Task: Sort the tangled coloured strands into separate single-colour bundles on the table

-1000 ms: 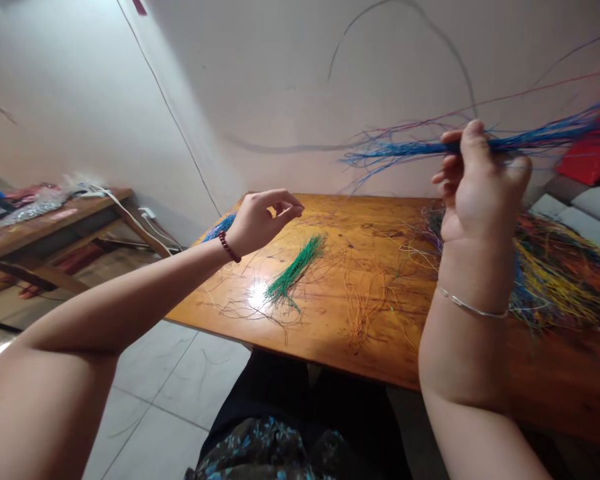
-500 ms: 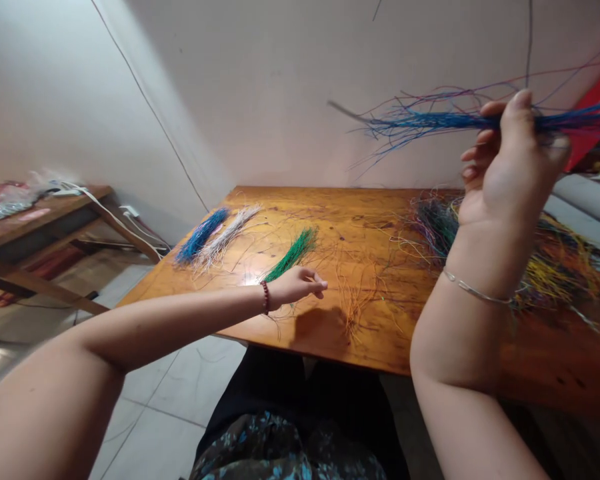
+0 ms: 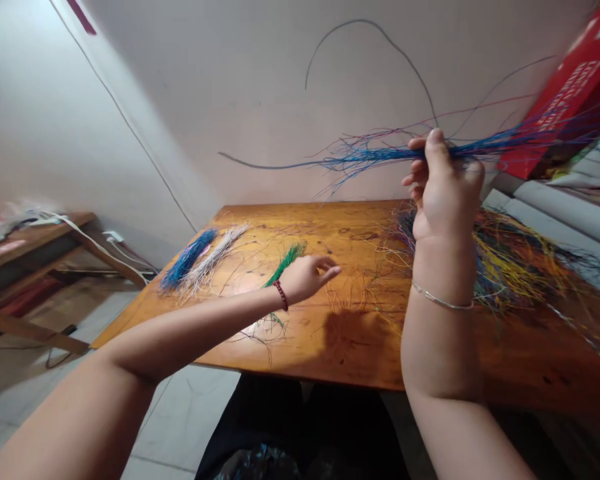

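Note:
My right hand [image 3: 443, 190] is raised above the wooden table [image 3: 360, 333] and grips a bundle of thin blue strands [image 3: 380, 155] that sticks out sideways past both sides of the fist. My left hand [image 3: 307, 275] hovers low over the table, fingers loosely curled with thumb and forefinger near each other; I cannot make out anything in them. Just behind it lies a small green bundle [image 3: 286, 259]. A blue bundle [image 3: 187, 259] and a white bundle [image 3: 215, 257] lie side by side at the table's far left.
A big tangle of mixed coloured strands [image 3: 515, 263] covers the table's right side. Loose orange strands [image 3: 360, 300] are scattered mid-table. A red box [image 3: 560, 93] leans at upper right. A second wooden bench [image 3: 25, 240] stands at left, over a tiled floor.
My left hand dropped from mid-air to just above the table, then slid right, past the green bundle. My right hand kept its grip on the blue strands and shifted slightly.

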Available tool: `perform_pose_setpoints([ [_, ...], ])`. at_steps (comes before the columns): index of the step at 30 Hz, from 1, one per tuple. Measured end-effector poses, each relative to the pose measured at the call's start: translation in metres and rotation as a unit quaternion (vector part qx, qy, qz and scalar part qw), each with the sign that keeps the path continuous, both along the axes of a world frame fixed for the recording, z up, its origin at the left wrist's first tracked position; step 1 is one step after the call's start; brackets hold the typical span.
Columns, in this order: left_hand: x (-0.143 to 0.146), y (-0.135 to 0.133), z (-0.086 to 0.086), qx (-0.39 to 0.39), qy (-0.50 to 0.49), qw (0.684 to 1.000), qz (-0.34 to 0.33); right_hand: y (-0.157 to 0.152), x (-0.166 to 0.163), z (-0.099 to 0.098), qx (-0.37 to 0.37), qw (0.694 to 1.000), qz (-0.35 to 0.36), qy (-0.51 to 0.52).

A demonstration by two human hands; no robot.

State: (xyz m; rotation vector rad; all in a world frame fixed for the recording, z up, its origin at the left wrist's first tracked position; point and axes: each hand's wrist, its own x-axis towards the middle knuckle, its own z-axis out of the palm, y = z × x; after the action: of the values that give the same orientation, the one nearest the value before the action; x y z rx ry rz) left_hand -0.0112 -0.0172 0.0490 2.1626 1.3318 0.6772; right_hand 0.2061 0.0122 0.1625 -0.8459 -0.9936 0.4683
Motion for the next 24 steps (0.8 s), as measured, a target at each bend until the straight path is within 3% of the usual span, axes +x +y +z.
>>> perform_pose_setpoints([
  [4,-0.007,0.012,0.044,0.081,-0.226,0.969,0.060,-0.006,-0.010,0.004,-0.003,1.000,-0.001,0.015],
  [9,-0.015,-0.004,0.080,0.179,-0.274,0.939,0.109,-0.010,-0.017,0.006,0.001,1.000,0.006,0.019],
  [15,-0.019,-0.020,0.082,0.175,-0.248,0.949,0.086,-0.008,-0.021,0.000,0.018,0.999,0.041,-0.020],
  [24,-0.022,-0.026,0.086,0.154,-0.306,0.934,0.101,-0.010,-0.030,0.000,0.025,0.998,0.046,-0.031],
])
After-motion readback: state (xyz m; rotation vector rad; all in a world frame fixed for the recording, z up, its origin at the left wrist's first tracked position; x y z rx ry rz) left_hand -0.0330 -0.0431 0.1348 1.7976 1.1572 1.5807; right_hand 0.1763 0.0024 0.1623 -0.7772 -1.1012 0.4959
